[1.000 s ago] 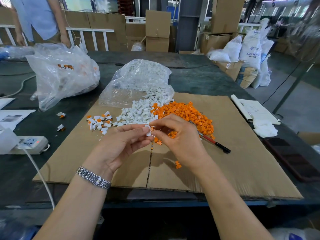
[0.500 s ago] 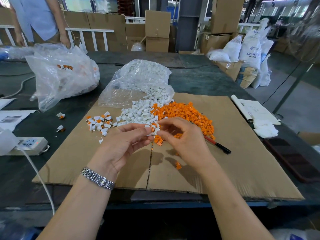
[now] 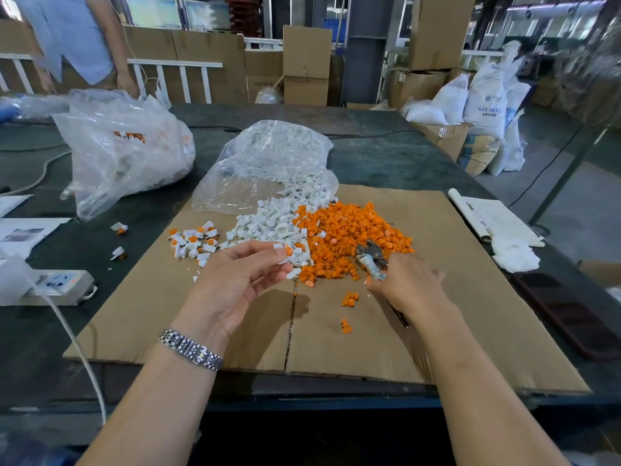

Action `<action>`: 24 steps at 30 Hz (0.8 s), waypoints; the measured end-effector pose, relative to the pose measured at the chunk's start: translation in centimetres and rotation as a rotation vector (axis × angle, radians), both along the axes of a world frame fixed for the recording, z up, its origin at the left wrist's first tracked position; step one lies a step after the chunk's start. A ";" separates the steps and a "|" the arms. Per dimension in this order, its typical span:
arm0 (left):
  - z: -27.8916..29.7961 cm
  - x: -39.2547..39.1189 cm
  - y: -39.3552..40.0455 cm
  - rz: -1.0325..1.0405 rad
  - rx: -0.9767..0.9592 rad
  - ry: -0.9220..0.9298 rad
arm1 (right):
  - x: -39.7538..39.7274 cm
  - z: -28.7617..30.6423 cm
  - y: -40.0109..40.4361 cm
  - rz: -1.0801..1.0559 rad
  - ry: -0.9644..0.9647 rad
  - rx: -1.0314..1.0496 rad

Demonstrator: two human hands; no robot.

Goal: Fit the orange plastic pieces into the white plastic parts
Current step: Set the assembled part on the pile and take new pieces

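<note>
Our left hand (image 3: 242, 274) pinches a white part (image 3: 285, 254) with an orange piece (image 3: 289, 250) seated, above the cardboard; our right hand (image 3: 408, 284), nearer the orange pile (image 3: 349, 233), grips pliers (image 3: 371, 260).

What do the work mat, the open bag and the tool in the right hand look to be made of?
Mat: brown corrugated cardboard, matte, with a centre seam. Bag: thin clear plastic film, crinkled and glossy. Tool in the right hand: grey, shiny head, probably metal; motion blur leaves it unsure.
</note>
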State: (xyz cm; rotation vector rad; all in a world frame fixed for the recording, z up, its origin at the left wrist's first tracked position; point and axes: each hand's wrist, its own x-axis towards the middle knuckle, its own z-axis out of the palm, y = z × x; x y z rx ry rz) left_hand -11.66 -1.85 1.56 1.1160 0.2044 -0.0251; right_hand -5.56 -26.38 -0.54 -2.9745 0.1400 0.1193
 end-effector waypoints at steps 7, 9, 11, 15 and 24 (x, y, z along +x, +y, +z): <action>-0.5 0.5 0.2 0.054 -0.014 0.005 | -0.2 1.9 -0.1 0.050 -0.062 0.194; -0.6 0.7 0.1 0.080 -0.033 0.010 | -1.1 3.1 0.7 0.086 -0.057 0.369; -0.6 0.9 -0.1 0.088 -0.029 -0.004 | -2.2 4.3 2.1 0.142 0.074 0.589; -0.1 0.9 -0.5 0.104 -0.004 -0.054 | -4.4 5.1 5.0 0.288 0.353 0.761; 0.0 0.7 -0.1 0.170 0.185 -0.059 | -5.8 5.0 7.1 0.392 0.271 0.747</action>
